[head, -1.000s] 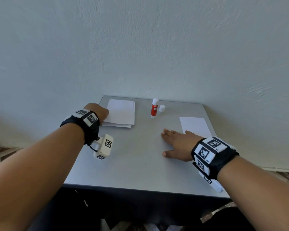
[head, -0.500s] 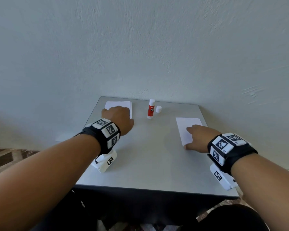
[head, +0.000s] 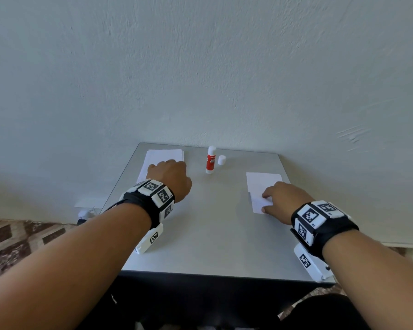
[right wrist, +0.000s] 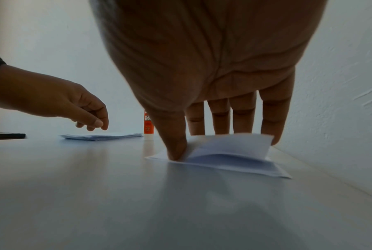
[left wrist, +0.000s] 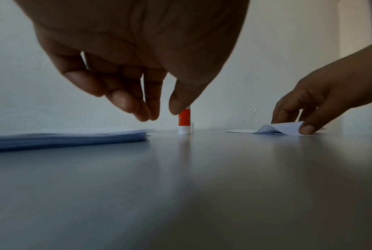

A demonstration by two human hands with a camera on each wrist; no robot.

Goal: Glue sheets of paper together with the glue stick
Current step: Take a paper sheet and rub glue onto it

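Note:
A red and white glue stick (head: 210, 160) stands uncapped at the back of the grey table (head: 215, 234), with its white cap (head: 221, 160) just to its right. A stack of white paper (head: 162, 154) lies at the back left. My left hand (head: 169, 177) hovers over the stack's near right corner (left wrist: 138, 135). Its fingers (left wrist: 125, 103) hang loosely curled and hold nothing. At the right lies a white sheet (head: 262, 184). My right hand (head: 281, 201) pinches this sheet's near edge (right wrist: 230, 150) between thumb (right wrist: 176, 150) and fingers, and the edge curls up off the table.
The table stands against a pale plaster wall (head: 200, 67). Its front edge (head: 224, 276) is near my wrists, and a patterned floor (head: 22, 236) shows to the left. The right sheet lies close to the table's right edge.
My left hand moved right from the stack's left edge to above its near right corner. My right hand left the table's middle, reached the right sheet and lifted its near edge.

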